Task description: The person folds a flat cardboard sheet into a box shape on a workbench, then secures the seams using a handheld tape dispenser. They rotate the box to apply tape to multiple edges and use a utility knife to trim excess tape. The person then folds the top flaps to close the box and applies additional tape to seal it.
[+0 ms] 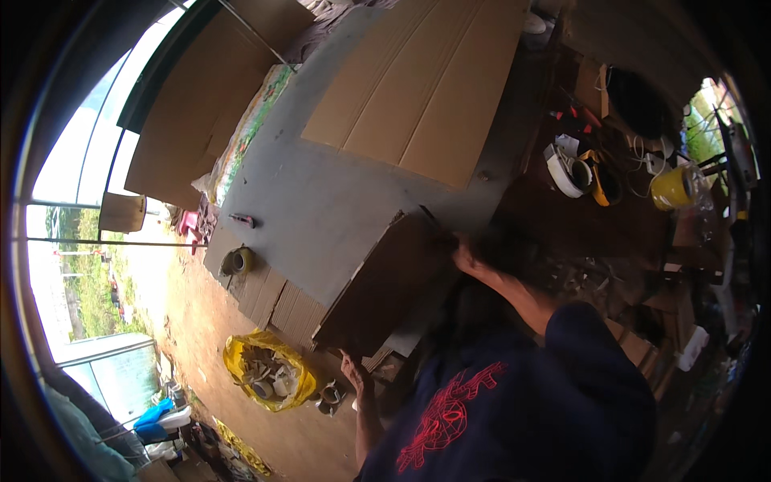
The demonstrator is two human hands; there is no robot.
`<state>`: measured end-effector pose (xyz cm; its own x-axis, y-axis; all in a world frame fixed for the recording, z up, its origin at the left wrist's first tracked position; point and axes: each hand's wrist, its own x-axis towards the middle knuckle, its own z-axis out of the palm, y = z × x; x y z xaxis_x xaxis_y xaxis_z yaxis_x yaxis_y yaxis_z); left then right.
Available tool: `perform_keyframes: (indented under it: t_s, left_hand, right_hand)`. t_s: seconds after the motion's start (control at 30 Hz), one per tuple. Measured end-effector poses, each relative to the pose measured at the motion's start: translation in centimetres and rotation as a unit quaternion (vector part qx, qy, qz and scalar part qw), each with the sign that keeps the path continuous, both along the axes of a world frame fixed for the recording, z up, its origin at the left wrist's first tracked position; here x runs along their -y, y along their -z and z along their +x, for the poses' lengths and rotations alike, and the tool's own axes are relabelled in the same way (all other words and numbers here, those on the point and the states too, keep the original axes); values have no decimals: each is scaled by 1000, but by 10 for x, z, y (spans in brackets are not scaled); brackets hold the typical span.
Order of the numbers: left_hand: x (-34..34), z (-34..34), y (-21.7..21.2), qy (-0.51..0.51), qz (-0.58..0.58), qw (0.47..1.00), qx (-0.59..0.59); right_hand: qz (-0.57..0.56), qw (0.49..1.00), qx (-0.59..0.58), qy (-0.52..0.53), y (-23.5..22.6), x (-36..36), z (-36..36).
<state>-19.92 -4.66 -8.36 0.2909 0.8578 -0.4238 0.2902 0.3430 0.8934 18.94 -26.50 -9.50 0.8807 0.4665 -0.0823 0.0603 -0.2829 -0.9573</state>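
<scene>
A brown cardboard piece [385, 281], its near face in shadow, stands tilted in front of me at the near edge of the grey table [321, 209]. At its lower left corner, my left hand [355, 373] has its fingers closed on the edge. My right hand [464, 255] is closed at the piece's right end; shadow hides part of its fingers. A thin dark strip [432, 215] sticks up by the top edge near that hand, its kind unclear. Farther back, a large creased cardboard sheet [409, 96] lies flat on the table.
Tape rolls [238, 261] and a small dark tool [242, 219] lie on the table's left part. A yellow bag [301, 394] of scraps stands on the floor below. To the right, a dark surface holds a white roll [566, 173] and a yellow tape roll [673, 189].
</scene>
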Motion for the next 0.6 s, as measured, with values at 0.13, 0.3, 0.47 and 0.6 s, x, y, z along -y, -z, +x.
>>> perform_keyframes:
  t_s: [0.13, 0.3, 0.47, 0.6]
  left_hand:
    - [-30, 31, -69, 62, 72, 989, -110]
    - [-81, 35, -71, 58, -61, 984, -158]
    - [-63, 64, -84, 126, 221, 855, -452]
    - [-45, 135, -104, 300, 400, 809, -310]
  right_hand:
    - [-44, 996, -72, -27, -54, -4, 9]
    - [-29, 987, -143, -67, -90, -38, 29]
    - [-87, 976, 201, 0, -51, 3, -10]
    - [-193, 965, 171, -42, -90, 20, -32]
